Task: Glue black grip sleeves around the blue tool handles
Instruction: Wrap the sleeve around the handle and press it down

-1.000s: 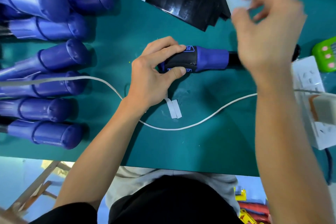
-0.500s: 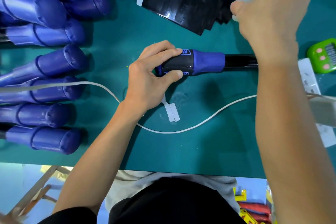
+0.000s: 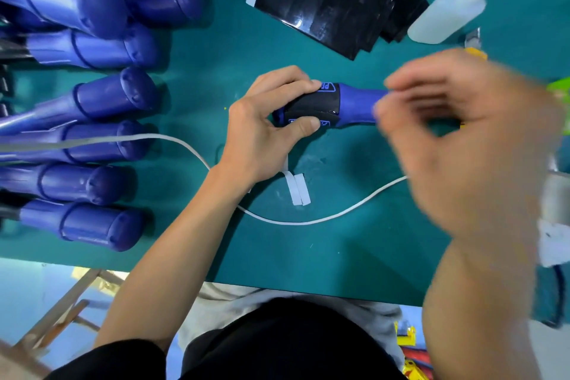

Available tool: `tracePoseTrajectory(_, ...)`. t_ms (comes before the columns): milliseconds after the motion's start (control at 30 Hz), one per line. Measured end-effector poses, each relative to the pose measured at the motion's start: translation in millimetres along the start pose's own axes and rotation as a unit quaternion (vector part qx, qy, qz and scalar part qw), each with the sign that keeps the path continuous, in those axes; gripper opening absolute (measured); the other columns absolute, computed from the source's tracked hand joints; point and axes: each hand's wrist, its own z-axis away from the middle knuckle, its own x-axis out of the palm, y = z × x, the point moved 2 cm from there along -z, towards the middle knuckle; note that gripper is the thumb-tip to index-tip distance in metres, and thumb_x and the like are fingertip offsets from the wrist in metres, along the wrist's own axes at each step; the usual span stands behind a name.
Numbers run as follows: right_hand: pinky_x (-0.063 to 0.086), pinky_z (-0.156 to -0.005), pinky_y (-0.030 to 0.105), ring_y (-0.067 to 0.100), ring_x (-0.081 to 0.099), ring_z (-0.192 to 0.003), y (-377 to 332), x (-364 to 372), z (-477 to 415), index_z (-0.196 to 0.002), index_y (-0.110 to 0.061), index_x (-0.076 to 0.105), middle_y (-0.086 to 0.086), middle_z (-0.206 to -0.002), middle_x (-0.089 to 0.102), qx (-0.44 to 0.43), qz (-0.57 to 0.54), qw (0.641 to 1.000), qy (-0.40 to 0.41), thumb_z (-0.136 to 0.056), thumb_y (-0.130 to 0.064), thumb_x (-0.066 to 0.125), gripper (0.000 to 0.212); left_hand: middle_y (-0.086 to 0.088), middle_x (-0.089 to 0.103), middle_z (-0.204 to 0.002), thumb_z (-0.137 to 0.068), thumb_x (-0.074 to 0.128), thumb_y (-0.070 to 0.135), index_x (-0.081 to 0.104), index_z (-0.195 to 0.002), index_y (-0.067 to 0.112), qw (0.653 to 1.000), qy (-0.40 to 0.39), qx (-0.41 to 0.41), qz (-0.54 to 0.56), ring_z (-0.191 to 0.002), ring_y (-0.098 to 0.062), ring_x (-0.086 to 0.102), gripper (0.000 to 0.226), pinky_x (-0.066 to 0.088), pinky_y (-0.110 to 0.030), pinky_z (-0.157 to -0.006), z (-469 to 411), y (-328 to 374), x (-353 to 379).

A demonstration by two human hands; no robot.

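A blue tool handle [image 3: 357, 106] lies crosswise in the middle of the green mat, with a black grip sleeve [image 3: 314, 105] wrapped round its butt end. My left hand [image 3: 265, 129] grips that end, fingers over the top and thumb pressing the sleeve's lower edge. My right hand [image 3: 456, 145] is blurred with motion just right of the handle, above the tool's shaft, fingers loosely curved and holding nothing I can see. The white glue bottle [image 3: 447, 12] lies on the mat at the upper right. A stack of black sleeves [image 3: 327, 0] lies at the top centre.
Several bare blue handles [image 3: 101, 102] lie in a row along the left side. A white cable [image 3: 308, 220] loops across the mat near two white backing strips [image 3: 297, 188]. A green device [image 3: 559, 102] and a white power strip [image 3: 555, 244] sit at the right edge.
My right hand put the glue bottle down at the upper right and came back down toward the handle, empty. My left hand kept its grip on the sleeved end.
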Motion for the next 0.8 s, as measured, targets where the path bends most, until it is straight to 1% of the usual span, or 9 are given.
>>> tracePoseTrajectory(33, 0.053, -0.092, 0.024, 0.007, 0.068, -0.097, 0, 16, 3, -0.117, -0.021, 0.07, -0.009, -0.106, 0.073, -0.011, 0.028, 0.998, -0.059, -0.087, -0.028, 0.073, 0.031, 0.01, 0.064, -0.121, -0.076, 0.086, 0.003, 0.076, -0.12, 0.01, 1.0, -0.001, 0.002, -0.001, -0.118, -0.017, 0.061, 0.045, 0.047, -0.029, -0.103, 0, 0, -1)
tracePoseTrajectory(100, 0.041, -0.108, 0.027, 0.017, 0.057, -0.119, 13, 42, 2, -0.14, -0.014, 0.061, 0.0, -0.131, 0.066, -0.025, 0.069, 0.988, -0.133, -0.079, -0.026, 0.083, 0.065, 0.01, 0.064, -0.121, -0.076, 0.085, 0.003, 0.076, -0.119, 0.01, 1.0, 0.002, -0.002, 0.003, -0.118, -0.018, 0.061, 0.045, 0.048, -0.032, -0.104, 2, -1, -1)
tracePoseTrajectory(133, 0.036, -0.112, 0.029, 0.019, 0.053, -0.123, 25, 51, -2, -0.145, -0.013, 0.058, 0.002, -0.136, 0.063, -0.016, 0.071, 0.984, -0.161, -0.076, -0.023, 0.087, 0.075, 0.012, 0.064, -0.121, -0.076, 0.085, 0.003, 0.076, -0.119, 0.011, 1.0, 0.003, -0.006, 0.007, -0.118, -0.016, 0.061, 0.045, 0.047, -0.032, -0.105, 2, -1, -1)
tracePoseTrajectory(200, 0.031, -0.113, 0.031, 0.019, 0.049, -0.117, 42, 60, -4, -0.146, -0.013, 0.057, 0.002, -0.131, 0.064, -0.008, 0.085, 0.981, -0.175, -0.071, -0.017, 0.093, 0.084, 0.016, 0.062, -0.122, -0.075, 0.085, 0.002, 0.076, -0.12, 0.012, 1.0, 0.003, -0.008, 0.013, -0.119, -0.015, 0.06, 0.047, 0.047, -0.031, -0.106, 3, 0, 0)
tracePoseTrajectory(267, 0.03, -0.11, 0.027, 0.021, 0.049, -0.111, 52, 65, -1, -0.141, -0.016, 0.06, 0.001, -0.124, 0.067, -0.013, 0.082, 0.984, -0.155, -0.07, -0.016, 0.091, 0.078, 0.016, 0.062, -0.123, -0.075, 0.085, 0.002, 0.076, -0.121, 0.013, 1.0, 0.001, -0.005, 0.01, -0.12, -0.015, 0.06, 0.047, 0.046, -0.031, -0.106, 3, -1, 0)
tracePoseTrajectory(333, 0.032, -0.105, 0.023, 0.018, 0.05, -0.105, 55, 68, -1, -0.132, -0.019, 0.061, -0.003, -0.116, 0.068, -0.023, 0.071, 0.989, -0.125, -0.074, -0.017, 0.085, 0.062, 0.016, 0.062, -0.124, -0.076, 0.085, 0.004, 0.076, -0.121, 0.013, 1.0, 0.002, -0.002, 0.008, -0.12, -0.014, 0.06, 0.047, 0.046, -0.028, -0.106, 2, -3, 0)
tracePoseTrajectory(433, 0.035, -0.099, 0.022, 0.014, 0.049, -0.103, 59, 70, 0, -0.12, -0.022, 0.057, -0.004, -0.113, 0.069, -0.009, 0.048, 0.993, -0.106, -0.079, -0.02, 0.08, 0.047, 0.017, 0.062, -0.124, -0.076, 0.085, 0.004, 0.075, -0.121, 0.015, 1.0, 0.005, 0.002, 0.009, -0.12, -0.013, 0.06, 0.047, 0.044, -0.025, -0.105, 4, -4, 0)
tracePoseTrajectory(567, 0.036, -0.099, 0.024, 0.014, 0.049, -0.107, 61, 71, 1, -0.116, -0.024, 0.052, -0.003, -0.118, 0.07, -0.008, 0.052, 0.994, -0.101, -0.081, -0.021, 0.081, 0.045, 0.017, 0.062, -0.123, -0.076, 0.085, 0.002, 0.075, -0.121, 0.015, 1.0, 0.002, -0.001, 0.013, -0.12, -0.014, 0.06, 0.048, 0.044, -0.025, -0.105, 3, -2, 0)
tracePoseTrajectory(800, 0.035, -0.099, 0.025, 0.013, 0.048, -0.109, 60, 70, 2, -0.118, -0.021, 0.053, -0.004, -0.123, 0.068, -0.014, 0.047, 0.993, -0.106, -0.085, -0.025, 0.078, 0.042, 0.016, 0.062, -0.122, -0.076, 0.085, 0.001, 0.076, -0.12, 0.011, 1.0, -0.002, -0.008, 0.008, -0.118, -0.015, 0.06, 0.046, 0.045, -0.026, -0.104, 3, 2, -1)
